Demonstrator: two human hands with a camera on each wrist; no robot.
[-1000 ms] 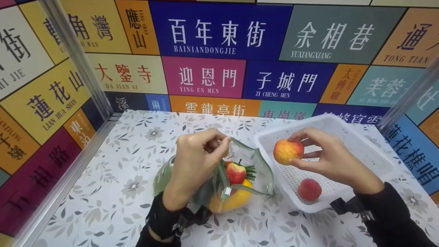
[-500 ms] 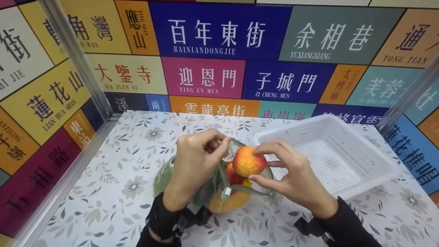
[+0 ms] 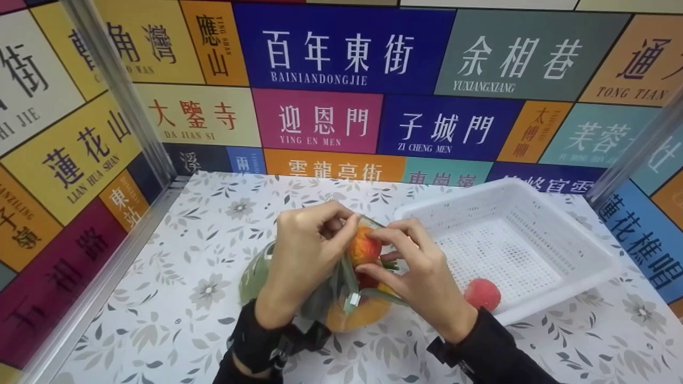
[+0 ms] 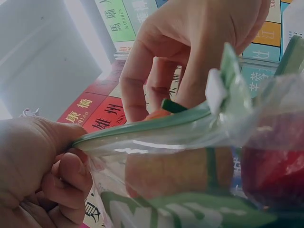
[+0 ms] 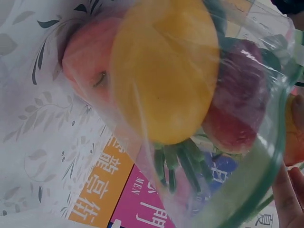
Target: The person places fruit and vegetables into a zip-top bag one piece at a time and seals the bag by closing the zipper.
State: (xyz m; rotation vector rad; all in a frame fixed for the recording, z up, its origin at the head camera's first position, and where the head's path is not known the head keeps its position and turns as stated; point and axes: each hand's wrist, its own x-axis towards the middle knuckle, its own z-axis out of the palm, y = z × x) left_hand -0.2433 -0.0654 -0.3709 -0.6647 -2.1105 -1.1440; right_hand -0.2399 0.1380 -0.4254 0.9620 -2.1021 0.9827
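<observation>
My left hand [image 3: 309, 250] pinches the edge of a clear zip bag [image 4: 142, 130] with a green seal strip. At the bag's mouth, my right hand [image 3: 419, 272] holds an orange-and-red, bumpy-skinned fruit [image 3: 365, 245] between thumb and fingers. In the left wrist view that fruit is mostly hidden behind the strip, with a bit of green on top. Through the plastic, the right wrist view shows a large yellow fruit [image 5: 164, 71], a pinkish-orange one [image 5: 90, 61], a dark red one [image 5: 240, 95] and a bundle of green stalks [image 5: 178, 164].
A white perforated plastic basket [image 3: 560, 213] stands right of the bag, with a red peach [image 3: 483, 294] in its near corner. The table [image 3: 139, 320] has a leaf-patterned cover. Printed panels [image 3: 341, 48] rise behind and at the sides.
My right hand has carried the orange-and-red fruit left, from over the basket to the bag's mouth, partly behind my left hand. My left hand keeps its hold on the bag's edge.
</observation>
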